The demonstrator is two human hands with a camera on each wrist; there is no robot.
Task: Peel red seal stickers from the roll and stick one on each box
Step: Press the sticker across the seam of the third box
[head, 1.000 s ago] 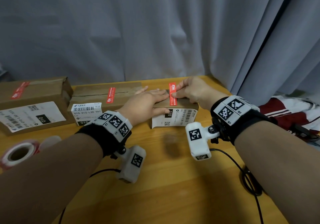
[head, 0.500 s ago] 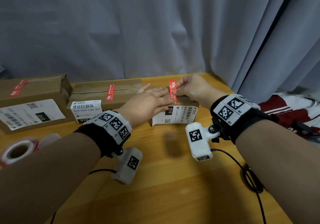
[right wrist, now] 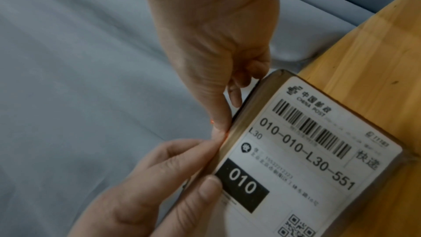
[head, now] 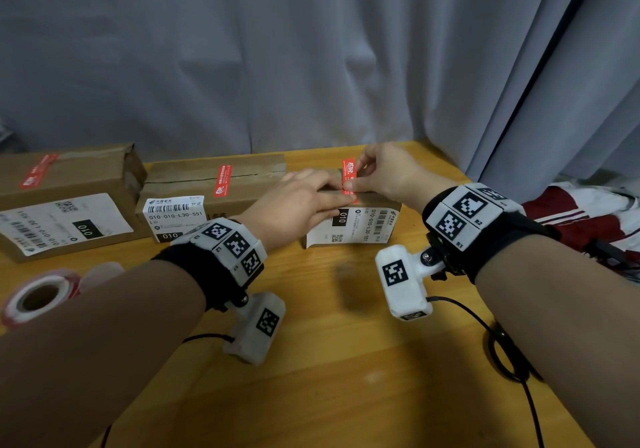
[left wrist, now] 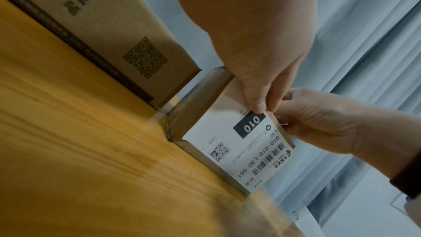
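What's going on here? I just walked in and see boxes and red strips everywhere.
A person is sealing parcels with red stickers. The right hand pinches a red seal sticker over the small box, while the left hand rests on that box, fingertips at the sticker's lower end. Two other boxes already carry stickers. The sticker roll lies at the left.

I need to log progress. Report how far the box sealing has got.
Done: the large left box and the middle box each carry a red seal. In hand: the right hand pinches a red sticker over the small right box, the left hand pressing its lower end. Left: smoothing it flat.
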